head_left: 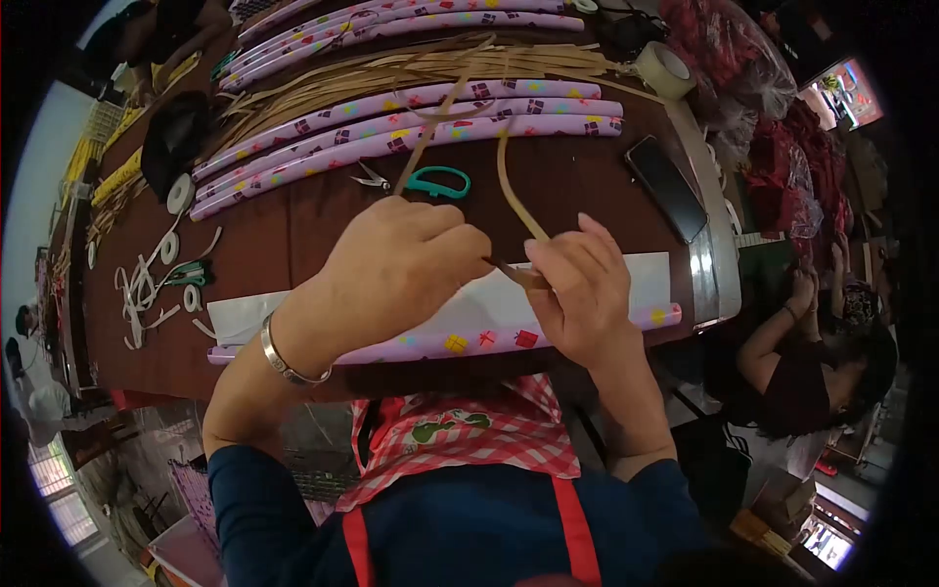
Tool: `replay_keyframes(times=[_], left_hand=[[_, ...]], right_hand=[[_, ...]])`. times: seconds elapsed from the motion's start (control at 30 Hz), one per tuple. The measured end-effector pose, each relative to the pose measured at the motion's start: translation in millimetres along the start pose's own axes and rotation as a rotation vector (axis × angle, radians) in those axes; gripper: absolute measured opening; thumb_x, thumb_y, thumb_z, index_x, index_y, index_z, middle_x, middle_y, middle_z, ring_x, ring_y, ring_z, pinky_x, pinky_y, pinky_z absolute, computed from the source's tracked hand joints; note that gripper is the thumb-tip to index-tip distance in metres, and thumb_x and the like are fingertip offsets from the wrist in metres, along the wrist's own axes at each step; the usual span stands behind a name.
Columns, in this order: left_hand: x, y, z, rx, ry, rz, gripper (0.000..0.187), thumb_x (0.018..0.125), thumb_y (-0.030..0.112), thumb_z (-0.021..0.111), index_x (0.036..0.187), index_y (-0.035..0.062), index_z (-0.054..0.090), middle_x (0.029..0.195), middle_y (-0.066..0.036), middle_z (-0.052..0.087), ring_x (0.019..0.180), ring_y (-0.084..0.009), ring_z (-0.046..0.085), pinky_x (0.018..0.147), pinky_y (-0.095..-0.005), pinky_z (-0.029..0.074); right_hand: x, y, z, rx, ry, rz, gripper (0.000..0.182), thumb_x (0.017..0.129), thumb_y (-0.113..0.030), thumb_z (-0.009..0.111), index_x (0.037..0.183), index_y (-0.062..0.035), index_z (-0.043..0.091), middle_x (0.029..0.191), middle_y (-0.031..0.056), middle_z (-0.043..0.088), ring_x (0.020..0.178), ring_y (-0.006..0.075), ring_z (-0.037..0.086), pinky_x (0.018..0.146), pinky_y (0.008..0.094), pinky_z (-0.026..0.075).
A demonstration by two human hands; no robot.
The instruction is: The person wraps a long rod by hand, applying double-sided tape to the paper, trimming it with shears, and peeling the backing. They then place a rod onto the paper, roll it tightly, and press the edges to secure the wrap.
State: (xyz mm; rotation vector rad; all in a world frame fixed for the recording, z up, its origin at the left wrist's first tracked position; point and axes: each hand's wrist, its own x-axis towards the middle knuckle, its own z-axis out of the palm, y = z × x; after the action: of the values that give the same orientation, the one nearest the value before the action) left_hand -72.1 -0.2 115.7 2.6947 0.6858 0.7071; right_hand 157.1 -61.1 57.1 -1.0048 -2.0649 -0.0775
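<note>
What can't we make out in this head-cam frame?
- Where the two hands meet on the bamboo strip: the left hand and right hand cover their grip on it.
- Wrapping paper sheet: its middle is behind both hands.
- Phone: screen dark, nothing readable.
- Scissors: blades too small to tell open or closed.
- Frame corners: black, cut off by the lens.

Both hands meet over a sheet of pink gift wrap point(460, 342) on the brown table point(284, 245) — the left hand point(396, 269) and right hand point(577, 289) pinching a thin tan strip point(514, 191) between them — with teal-handled scissors point(430, 180) just beyond and wrapped pink rolls point(411, 132) farther back.
</note>
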Motion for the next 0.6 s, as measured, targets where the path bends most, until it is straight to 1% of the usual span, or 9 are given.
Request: replay_keyframes(times=[0.07,0.1,0.13,0.2,0.23,0.27,0.33,0.53,0.6], left_hand=[[-10,-3,-9,-0.027,0.033,-0.112,0.022,0.077,0.007,0.077,0.095,0.007,0.065,0.078,-0.009,0.06,0.07,-0.0305,0.061,0.062,-0.0389,0.048],[-18,-9,-11,-0.093,0.052,-0.149,0.021,0.08,0.003,0.075,0.099,0.0031,0.066,0.084,-0.011,0.063,0.074,-0.0293,0.065,0.062,-0.0364,0.051],[-26,-15,-11,-0.093,0.054,-0.15,0.021,0.08,0.003,0.075,0.099,0.0031,0.066,0.084,-0.011,0.063,0.074,-0.0293,0.065,0.062,-0.0364,0.051],[-37,-22,-13,-0.308,0.052,-0.369,0.019,0.082,0.003,0.074,0.098,0.0016,0.065,0.086,-0.012,0.064,0.074,-0.0275,0.067,0.065,-0.036,0.053],[-37,-20,-20,-0.348,-0.032,-0.412,0.019,0.083,0.0,0.074,0.1,-0.001,0.064,0.088,-0.012,0.063,0.076,-0.0245,0.068,0.067,-0.0334,0.054],[-42,-23,-19,-0.345,-0.029,-0.411,0.019,0.083,0.0,0.074,0.1,-0.001,0.064,0.088,-0.012,0.063,0.076,-0.0245,0.068,0.067,-0.0334,0.054],[-52,-29,-13,-0.461,-0.035,-0.461,0.021,0.081,-0.002,0.077,0.098,0.0004,0.065,0.089,-0.007,0.063,0.077,-0.0146,0.065,0.065,-0.0276,0.051],[-62,-25,-15,-0.494,-0.016,-0.47,0.021,0.079,-0.001,0.079,0.095,-0.0003,0.066,0.087,-0.006,0.062,0.075,-0.0138,0.062,0.063,-0.027,0.05],[-66,-27,-17,-0.456,-0.028,-0.439,0.018,0.079,-0.001,0.078,0.093,-0.0008,0.066,0.086,-0.006,0.062,0.074,-0.0148,0.062,0.063,-0.0275,0.049]], right_hand=[[-6,2,-5,0.083,0.05,-0.028,0.052,0.072,-0.003,0.077,0.121,-0.0083,0.062,0.084,0.0081,0.063,0.079,0.0281,0.064,0.08,0.0434,0.052],[-4,2,-7,0.125,0.094,-0.045,0.048,0.073,-0.003,0.079,0.118,-0.007,0.064,0.073,0.0073,0.059,0.062,0.0262,0.058,0.057,0.0382,0.048],[-7,2,-10,0.126,0.092,-0.047,0.048,0.073,-0.003,0.079,0.118,-0.007,0.064,0.073,0.0073,0.059,0.062,0.0262,0.058,0.057,0.0382,0.048],[-17,2,-19,0.144,0.01,-0.002,0.046,0.075,-0.007,0.081,0.119,-0.0064,0.064,0.066,0.0055,0.056,0.054,0.0238,0.054,0.049,0.0367,0.042],[-19,2,-22,0.143,0.012,-0.006,0.046,0.075,-0.007,0.081,0.119,-0.0064,0.064,0.066,0.0055,0.056,0.054,0.0238,0.054,0.049,0.0367,0.042],[-21,2,-25,0.163,-0.011,0.008,0.046,0.076,-0.009,0.082,0.119,-0.0063,0.065,0.064,0.0045,0.054,0.052,0.0226,0.053,0.048,0.0359,0.041],[-24,0,-29,0.185,-0.035,0.019,0.047,0.076,-0.011,0.082,0.119,-0.0063,0.065,0.062,0.0034,0.052,0.051,0.0214,0.052,0.048,0.0352,0.04],[-27,-3,-34,0.089,-0.07,0.03,0.04,0.076,-0.014,0.083,0.113,-0.0089,0.07,0.065,0.0043,0.052,0.054,0.0213,0.055,0.049,0.0345,0.041],[-26,-3,-34,0.067,-0.04,0.035,0.032,0.076,-0.012,0.082,0.106,-0.0095,0.071,0.067,0.0057,0.054,0.055,0.0229,0.056,0.05,0.0346,0.043]])
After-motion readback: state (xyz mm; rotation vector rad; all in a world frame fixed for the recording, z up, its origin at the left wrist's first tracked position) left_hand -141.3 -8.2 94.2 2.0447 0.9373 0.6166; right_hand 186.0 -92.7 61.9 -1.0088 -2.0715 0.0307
